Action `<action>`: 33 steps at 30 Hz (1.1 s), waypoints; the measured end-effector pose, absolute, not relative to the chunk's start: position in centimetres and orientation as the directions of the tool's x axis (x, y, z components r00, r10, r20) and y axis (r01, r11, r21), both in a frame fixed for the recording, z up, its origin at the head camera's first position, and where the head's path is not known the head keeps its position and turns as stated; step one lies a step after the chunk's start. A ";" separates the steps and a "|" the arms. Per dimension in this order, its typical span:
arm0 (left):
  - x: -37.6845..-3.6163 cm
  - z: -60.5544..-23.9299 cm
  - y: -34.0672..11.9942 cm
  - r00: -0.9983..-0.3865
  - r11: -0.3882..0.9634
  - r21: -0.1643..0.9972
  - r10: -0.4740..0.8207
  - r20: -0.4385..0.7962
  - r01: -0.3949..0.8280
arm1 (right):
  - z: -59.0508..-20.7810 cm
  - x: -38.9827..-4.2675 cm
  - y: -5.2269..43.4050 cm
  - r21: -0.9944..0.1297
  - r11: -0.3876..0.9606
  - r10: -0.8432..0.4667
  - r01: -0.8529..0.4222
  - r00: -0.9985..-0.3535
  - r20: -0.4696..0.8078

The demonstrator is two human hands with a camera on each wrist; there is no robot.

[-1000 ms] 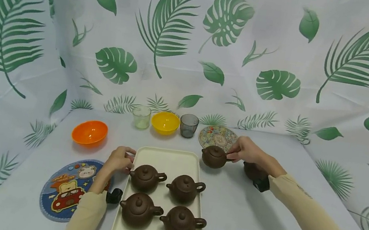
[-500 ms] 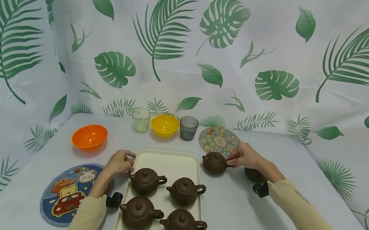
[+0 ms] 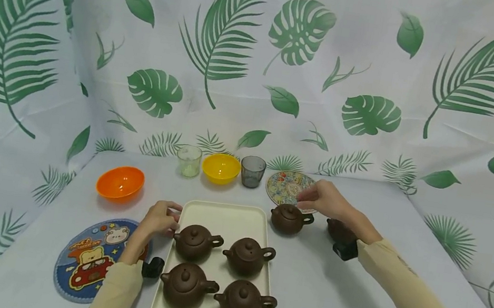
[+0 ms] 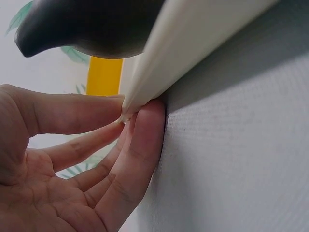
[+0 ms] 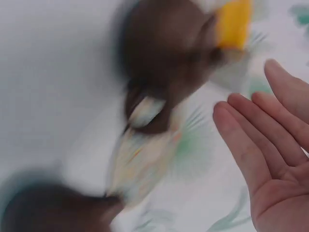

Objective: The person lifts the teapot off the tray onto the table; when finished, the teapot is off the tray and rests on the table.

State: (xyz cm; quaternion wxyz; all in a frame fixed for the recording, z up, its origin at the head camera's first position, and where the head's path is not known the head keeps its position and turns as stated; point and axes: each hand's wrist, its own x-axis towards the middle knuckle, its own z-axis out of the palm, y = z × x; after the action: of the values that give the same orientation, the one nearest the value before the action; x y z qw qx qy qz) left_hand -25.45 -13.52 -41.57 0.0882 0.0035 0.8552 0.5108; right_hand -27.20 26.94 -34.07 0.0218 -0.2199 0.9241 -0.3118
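Note:
My left hand (image 3: 169, 216) pinches the left rim of a cream tray (image 3: 223, 213); in the left wrist view the thumb lies on the tray edge (image 4: 193, 53) with the fingers (image 4: 140, 140) under it. Several brown clay teapots stand on the tray. One more teapot (image 3: 287, 218) stands on the table just off the tray's far right corner. Above and behind its handle my right hand (image 3: 313, 198) hovers, holding nothing; the right wrist view shows its fingers (image 5: 270, 140) straight, the teapot (image 5: 164, 53) blurred. Another teapot (image 3: 340, 230) is partly hidden behind my right wrist.
At the back stand a pale green cup (image 3: 189, 160), a yellow bowl (image 3: 221, 166), a grey cup (image 3: 252, 170) and a patterned plate (image 3: 287, 185). An orange bowl (image 3: 120, 183) and a cartoon mat (image 3: 90, 253) lie to the left. Leaf-print cloth walls the table.
My right hand has set the teapot down beside the tray, let go of its handle and lifted up and away. The left hand has kept its hold on the tray.

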 end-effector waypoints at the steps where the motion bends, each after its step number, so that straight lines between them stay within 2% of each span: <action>1: -25.5 -41.6 -13.5 -0.984 0.479 0.874 0.094 -0.148 -0.086 | -33.7 -26.8 26.3 -0.597 0.695 -0.421 -0.402 -0.900 0.115; 7: -25.5 -41.5 -13.5 -0.984 0.475 0.876 0.091 -0.151 -0.090 | -33.3 -24.5 22.5 -0.625 0.577 -0.538 -0.526 -0.820 0.194; 14: -25.4 -41.5 -13.6 -0.982 0.463 0.881 0.094 -0.161 -0.100 | -35.7 -21.9 20.4 -0.688 0.506 -0.642 -0.520 -0.760 0.103; 21: -25.5 -41.4 -13.5 -0.982 0.467 0.878 0.093 -0.167 -0.105 | -37.4 -20.3 20.4 -0.712 0.524 -0.615 -0.468 -0.786 0.064; 33: -25.6 -41.8 -13.5 -0.983 0.462 0.881 0.088 -0.162 -0.104 | -38.3 -19.5 20.2 -0.697 0.527 -0.589 -0.486 -0.801 0.113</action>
State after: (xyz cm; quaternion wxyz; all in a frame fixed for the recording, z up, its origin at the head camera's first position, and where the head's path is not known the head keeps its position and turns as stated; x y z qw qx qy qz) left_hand -25.61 -13.47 -41.75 0.0926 -0.0045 0.8500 0.5185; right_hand -19.54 20.21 -38.32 0.0683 -0.3083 0.8712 -0.3759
